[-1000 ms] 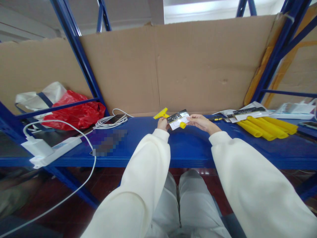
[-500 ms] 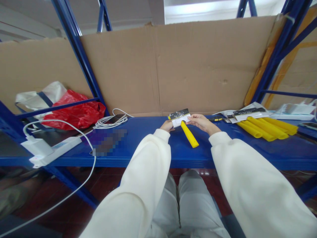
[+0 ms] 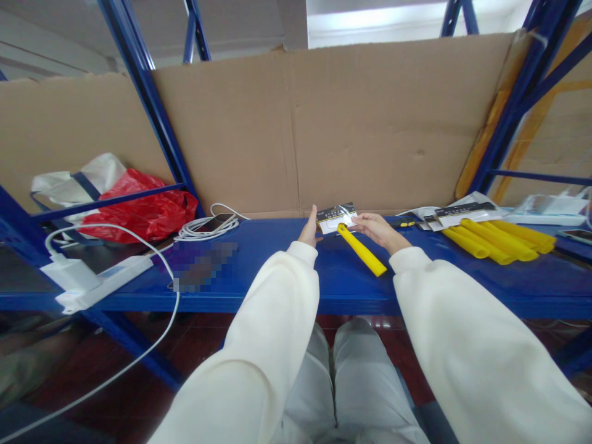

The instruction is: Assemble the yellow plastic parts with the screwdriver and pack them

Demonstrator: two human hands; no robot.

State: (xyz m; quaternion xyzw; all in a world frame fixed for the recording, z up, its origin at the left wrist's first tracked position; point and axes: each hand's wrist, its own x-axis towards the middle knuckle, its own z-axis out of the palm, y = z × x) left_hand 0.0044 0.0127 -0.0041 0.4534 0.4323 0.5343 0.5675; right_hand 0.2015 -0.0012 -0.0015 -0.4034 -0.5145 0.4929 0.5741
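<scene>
A black-and-white card (image 3: 335, 219) is over the blue shelf in front of me, with a yellow tube (image 3: 363, 251) extending from it toward the lower right. My right hand (image 3: 377, 228) pinches the card's right edge between thumb and fingers. At its left side is my left hand (image 3: 309, 230), thumb raised and apart from the fingers; some of those fingers reach low by the card, partly hidden. Several more yellow tubes (image 3: 502, 240) lie to the right, under similar black-and-white cards (image 3: 467, 213). A small black-and-yellow item (image 3: 407, 223) rests behind my right hand.
The blue shelf (image 3: 272, 290) backs onto a cardboard panel (image 3: 361, 129). At left are a white power strip (image 3: 106, 280) with a looping cable, a coiled white cable (image 3: 203, 228), a red plastic bag (image 3: 143, 206) and a pixelated dark object (image 3: 203, 265). Blue posts (image 3: 152, 105) frame the shelf.
My left hand has loosened from the card, its thumb now lifted upright. The yellow tube's near end has swung to the right, while my right hand keeps its pinch.
</scene>
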